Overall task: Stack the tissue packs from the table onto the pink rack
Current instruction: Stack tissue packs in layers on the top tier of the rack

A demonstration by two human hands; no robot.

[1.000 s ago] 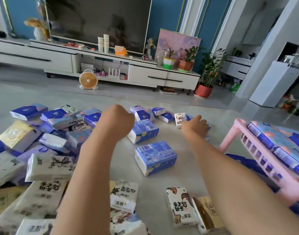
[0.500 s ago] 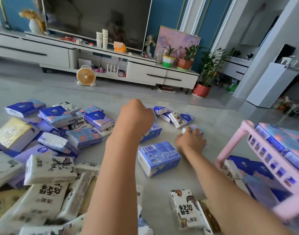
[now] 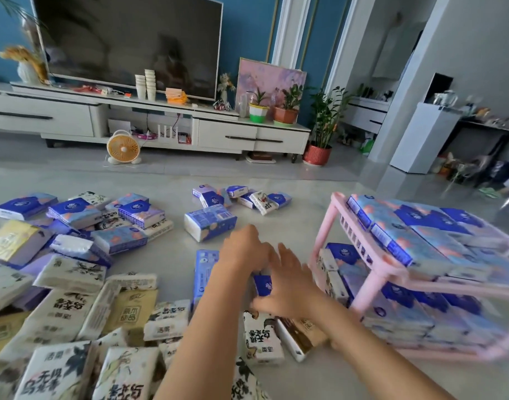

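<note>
My left hand (image 3: pixel 243 249) curls over the top of a blue tissue pack (image 3: pixel 203 277) that stands on its edge on the pale floor. My right hand (image 3: pixel 289 281), fingers spread and blurred, presses a small blue pack (image 3: pixel 262 284) against it from the right. The pink rack (image 3: pixel 324 238) stands just to the right of my hands. Blue packs (image 3: pixel 420 232) cover its top shelf and more packs (image 3: pixel 406 301) fill the lower shelf. Another blue pack (image 3: pixel 210 223) lies flat beyond my hands.
A heap of white, yellow and blue packs (image 3: pixel 60 307) spreads over the left of the floor. A white printed pack (image 3: pixel 262 339) lies under my right forearm. A cluster of small packs (image 3: pixel 241 197) lies farther back. Behind stand a small fan (image 3: pixel 123 147), the TV cabinet (image 3: pixel 224 137) and a potted plant (image 3: pixel 316 154).
Both hands have pulled back toward me from the far packs and come together. The right hand brought a small blue pack along, and the left now holds a blue pack on edge.
</note>
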